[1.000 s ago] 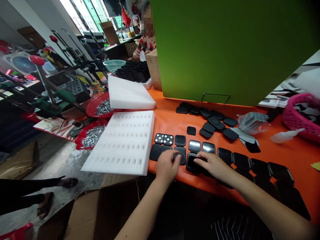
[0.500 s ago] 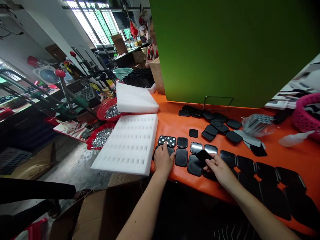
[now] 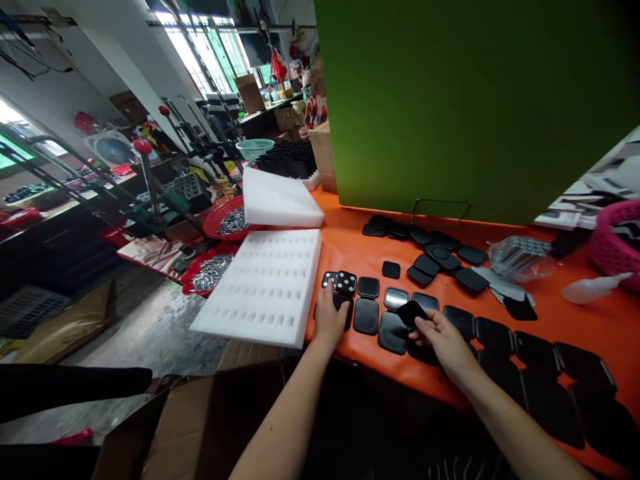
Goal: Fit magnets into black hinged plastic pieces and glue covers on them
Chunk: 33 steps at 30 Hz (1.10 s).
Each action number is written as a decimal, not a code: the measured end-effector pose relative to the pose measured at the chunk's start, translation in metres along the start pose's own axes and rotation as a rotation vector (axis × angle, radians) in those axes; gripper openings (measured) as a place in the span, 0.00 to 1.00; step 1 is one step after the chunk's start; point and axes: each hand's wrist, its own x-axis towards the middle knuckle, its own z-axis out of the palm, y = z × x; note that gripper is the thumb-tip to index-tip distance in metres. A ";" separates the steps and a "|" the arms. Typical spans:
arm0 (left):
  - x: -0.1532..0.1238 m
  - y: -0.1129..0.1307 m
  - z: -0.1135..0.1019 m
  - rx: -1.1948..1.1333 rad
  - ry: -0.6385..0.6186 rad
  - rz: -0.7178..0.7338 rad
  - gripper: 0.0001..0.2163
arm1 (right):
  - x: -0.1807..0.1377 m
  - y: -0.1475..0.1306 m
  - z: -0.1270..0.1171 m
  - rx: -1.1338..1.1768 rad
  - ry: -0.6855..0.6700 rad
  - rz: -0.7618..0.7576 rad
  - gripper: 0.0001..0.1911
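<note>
My left hand (image 3: 330, 319) rests at the left end of two rows of black pieces, its index finger on a black piece with white dots (image 3: 346, 283). The thumb is spread apart beside a dark square pad (image 3: 344, 313), partly covered by the hand. My right hand (image 3: 443, 340) pinches a thin black square pad (image 3: 411, 313) between thumb and fingers. That pad is held tilted above the rows, over a larger black square (image 3: 393, 333). A shiny-faced piece (image 3: 397, 298) and a plain black square (image 3: 367, 316) lie between the hands.
White foam blocks (image 3: 260, 287) with slots stand left of the rows, beside red baskets of metal parts (image 3: 213, 272). Loose black pads (image 3: 440, 257), a bagged metal bundle (image 3: 520, 257) and a squeeze bottle (image 3: 593, 289) lie farther back. A green board (image 3: 450, 113) rises behind the orange tabletop (image 3: 345, 233).
The whole view has shifted slightly, so the scene sits a little farther right. My right hand still holds the black pad over the rows; my left hand stays by the dotted piece.
</note>
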 end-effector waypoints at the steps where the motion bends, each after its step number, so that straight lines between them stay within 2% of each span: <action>1: 0.001 0.000 -0.001 -0.118 0.005 -0.046 0.30 | 0.000 0.000 0.000 0.005 0.006 -0.004 0.20; 5: -0.002 0.005 -0.010 -0.364 -0.073 -0.165 0.23 | -0.001 -0.003 0.000 0.024 0.016 0.010 0.20; 8: -0.015 0.016 -0.023 -0.517 -0.149 -0.233 0.18 | -0.005 -0.006 -0.002 0.091 0.017 0.056 0.18; 13: -0.051 0.034 -0.040 -0.955 -0.270 -0.538 0.19 | -0.015 -0.016 -0.003 0.289 0.021 0.148 0.17; 18: -0.074 0.047 -0.028 -0.872 -0.412 -0.604 0.16 | -0.028 -0.032 0.008 0.285 -0.006 0.162 0.16; 22: -0.082 0.054 -0.011 -0.803 -0.479 -0.587 0.11 | -0.039 -0.046 0.021 0.067 -0.090 0.116 0.16; 25: -0.087 0.059 -0.003 -0.789 -0.539 -0.570 0.14 | -0.042 -0.053 0.028 -0.117 -0.132 0.013 0.17; 28: -0.092 0.064 0.000 -0.808 -0.607 -0.566 0.19 | -0.040 -0.053 0.035 -0.201 -0.125 -0.069 0.18; 33: -0.095 0.070 0.002 -0.836 -0.633 -0.556 0.23 | -0.039 -0.045 0.044 -0.216 -0.141 -0.038 0.17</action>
